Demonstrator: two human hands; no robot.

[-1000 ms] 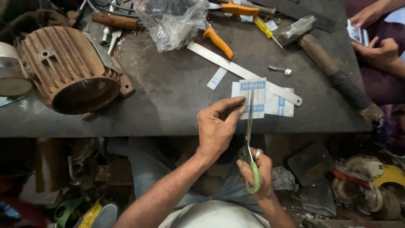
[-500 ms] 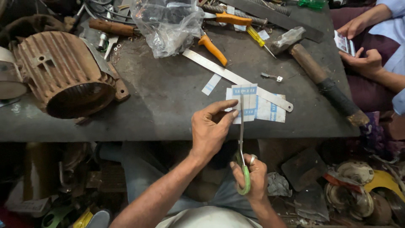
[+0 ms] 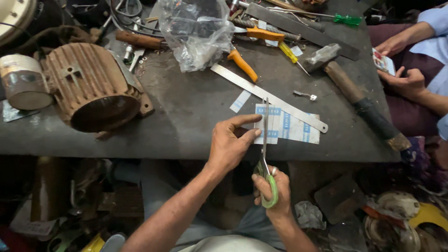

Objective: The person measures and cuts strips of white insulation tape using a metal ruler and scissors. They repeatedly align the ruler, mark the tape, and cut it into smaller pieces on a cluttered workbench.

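At the near edge of the dark table [image 3: 186,116], the left hand [image 3: 228,147] pinches a thin white-and-blue paper sheet [image 3: 273,122] between thumb and fingers, while the right hand [image 3: 270,191] is closed through the green handles of scissors [image 3: 265,154] whose blades run up the sheet toward twelve o'clock. That sheet looks light and limp, apt to buckle or tear, so I'd judge it best held close beside the blades, as it is now. Off at ten o'clock sits a ribbed motor housing [image 3: 91,88]; at two o'clock lies a hammer [image 3: 350,88], and another person's hands hold a phone [image 3: 383,61].
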